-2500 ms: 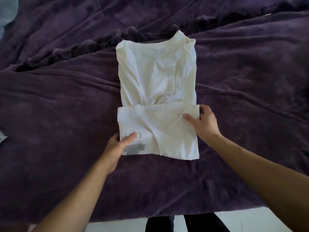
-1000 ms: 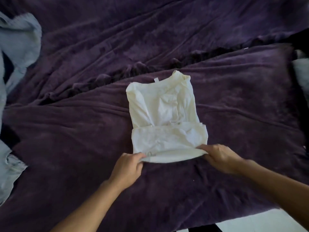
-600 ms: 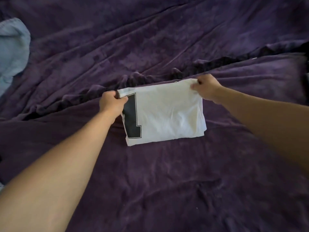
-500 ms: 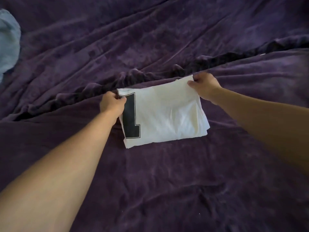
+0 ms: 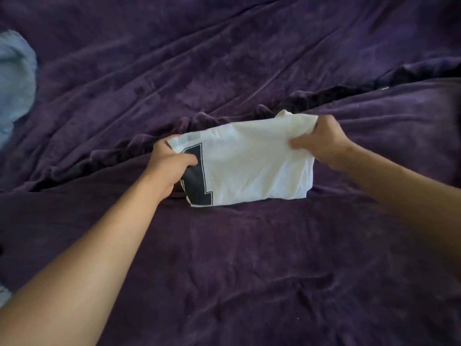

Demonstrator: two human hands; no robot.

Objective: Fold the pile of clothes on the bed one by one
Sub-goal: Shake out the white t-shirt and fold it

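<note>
A white T-shirt with a black numeral printed near its left edge is folded into a compact rectangle in the middle of the bed. My left hand grips its left edge, thumb lying over the numeral. My right hand grips the upper right corner, fingers curled round the cloth. The far edge of the shirt is raised off the blanket, while the near edge rests on it.
A rumpled dark purple blanket covers the whole bed, with a deep crease running behind the shirt. A light blue garment lies bunched at the far left edge. A pale scrap of cloth shows at the lower left.
The lower half of the shirt was folded up over the top, showing the black numeral. Since then both hands have tightened their grip on the sides and raised the far edge slightly.
</note>
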